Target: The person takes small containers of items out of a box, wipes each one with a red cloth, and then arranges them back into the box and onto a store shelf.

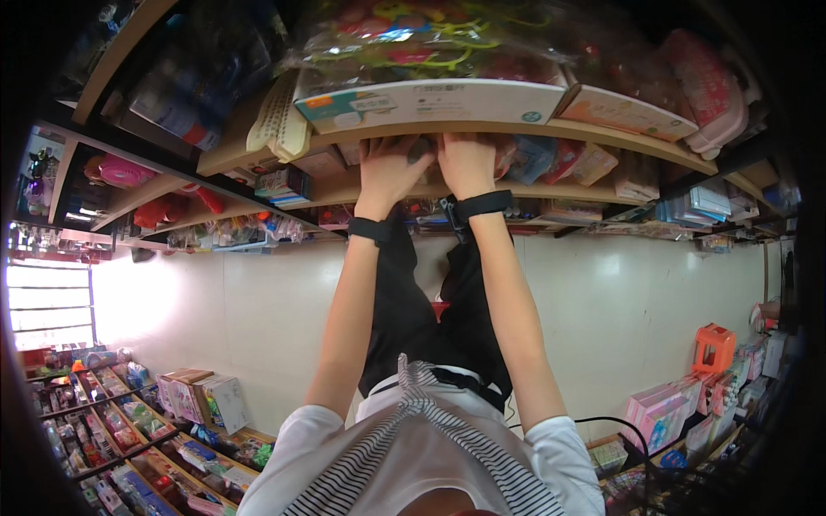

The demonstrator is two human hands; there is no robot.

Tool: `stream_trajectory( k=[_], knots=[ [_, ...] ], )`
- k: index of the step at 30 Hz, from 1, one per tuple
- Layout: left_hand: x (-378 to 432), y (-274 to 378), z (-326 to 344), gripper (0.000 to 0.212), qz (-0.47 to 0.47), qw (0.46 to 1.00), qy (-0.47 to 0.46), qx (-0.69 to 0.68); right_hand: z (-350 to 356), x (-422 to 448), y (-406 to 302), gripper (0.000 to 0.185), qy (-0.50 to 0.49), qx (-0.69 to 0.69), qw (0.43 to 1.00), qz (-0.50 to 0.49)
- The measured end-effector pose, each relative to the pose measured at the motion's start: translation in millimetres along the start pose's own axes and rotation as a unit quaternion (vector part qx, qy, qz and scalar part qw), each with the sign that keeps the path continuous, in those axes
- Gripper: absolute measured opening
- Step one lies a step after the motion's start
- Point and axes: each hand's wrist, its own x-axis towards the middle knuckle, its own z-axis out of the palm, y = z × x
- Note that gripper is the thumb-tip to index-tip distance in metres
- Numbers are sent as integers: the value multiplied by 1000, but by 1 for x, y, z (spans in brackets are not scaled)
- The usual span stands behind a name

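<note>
Both arms stretch forward into a wooden shelf level, below the edge of the upper shelf board (452,129). My left hand (392,173) reaches in with its thumb apart from the fingers, and a dark roundish thing (419,149) shows beside the thumb. Close by on the right, my right hand (467,165) also reaches in. Its fingertips lie out of sight under the board, so what either hand grips cannot be made out. Blue and red packets (533,158) lie right of my right hand. Several small boxes (282,186) stand farther left on this level.
Above sits a white printed carton (432,103) holding plastic-wrapped goods. A cream plastic piece (279,126) overhangs the board's left end, a pink-and-white container (710,97) its right. Stocked shelves (122,426) and an orange stool (714,348) are behind me. A black cable (613,420) curves at my side.
</note>
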Motion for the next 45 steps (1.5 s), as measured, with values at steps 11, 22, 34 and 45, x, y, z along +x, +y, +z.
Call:
stream_trajectory(
  k=[11,22,34,45],
  knots=[
    [2,-10,25,48,8,994,96,-48,-16,5,-10,20,-93,-47,993,50],
    [0,-5,13,45,3,996,60,-62,-14,3,-12,22,-76,-80,991,73],
    [8,-8,19,48,-2,998,52,-41,-17,1,-7,23,-122,8,985,122],
    [9,-9,12,50,-8,1000,20,-13,-23,0,-9,25,-151,5,980,127]
  ],
)
